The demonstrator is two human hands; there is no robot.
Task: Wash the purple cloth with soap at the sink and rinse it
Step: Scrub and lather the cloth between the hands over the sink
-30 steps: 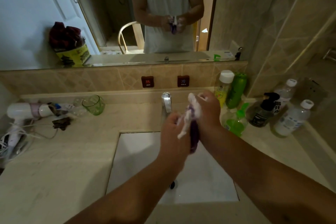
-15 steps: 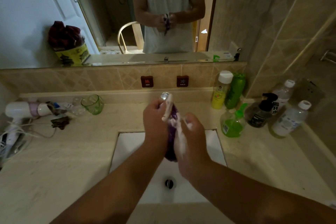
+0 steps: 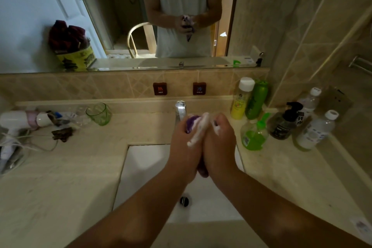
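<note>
The purple cloth (image 3: 190,124) is bunched between both palms above the white sink (image 3: 145,169), in front of the chrome tap (image 3: 180,109). My left hand (image 3: 184,149) and my right hand (image 3: 219,147) press together around it, side by side. White soap foam (image 3: 198,131) runs along the seam between the hands and on my right fingers. A purple end of the cloth pokes out below the palms. Most of the cloth is hidden by the hands.
A green soap dispenser (image 3: 254,135), a black pump bottle (image 3: 285,123), yellow and green bottles (image 3: 241,98) and clear bottles (image 3: 316,131) crowd the right counter. A green cup (image 3: 99,113) and a hairdryer (image 3: 22,120) with its cord lie on the left. The drain (image 3: 184,200) is open.
The hands have kept rubbing the cloth: my right hand slid forward level with the left, and the pair shifted slightly right. More of the cloth is now covered.
</note>
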